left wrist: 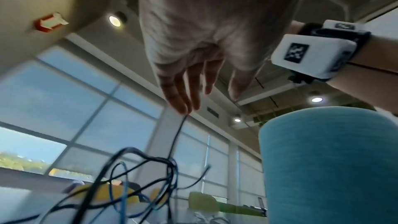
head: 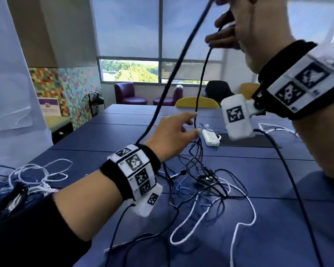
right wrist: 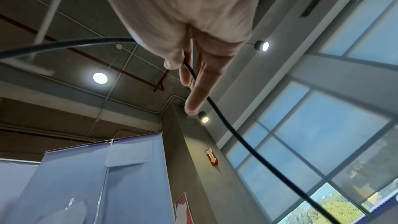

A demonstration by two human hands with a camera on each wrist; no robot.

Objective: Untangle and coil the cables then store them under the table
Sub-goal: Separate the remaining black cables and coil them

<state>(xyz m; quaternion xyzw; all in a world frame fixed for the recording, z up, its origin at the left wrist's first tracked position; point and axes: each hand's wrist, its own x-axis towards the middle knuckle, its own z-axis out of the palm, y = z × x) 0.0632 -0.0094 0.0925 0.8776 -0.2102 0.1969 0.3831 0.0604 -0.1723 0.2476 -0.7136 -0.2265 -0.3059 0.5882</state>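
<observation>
A tangle of black, blue and white cables (head: 202, 182) lies on the blue table (head: 104, 135). My right hand (head: 220, 29) is raised high and pinches a black cable (head: 174, 74) between thumb and fingers; the right wrist view shows the cable (right wrist: 237, 134) running out past the right hand (right wrist: 185, 81). A thinner black strand (head: 201, 79) hangs from that hand down into the tangle. My left hand (head: 196, 124) reaches forward over the table with straight fingers, and the strand passes between index finger and thumb. In the left wrist view the fingertips (left wrist: 185, 110) touch the strand (left wrist: 174, 142).
A white power strip (head: 210, 137) lies beyond the tangle beside a black mat (head: 249, 141). A second heap of white and blue cables (head: 27, 176) sits at the table's left edge. A long white cable (head: 191, 218) loops toward me. Chairs (head: 197, 103) stand at the far end.
</observation>
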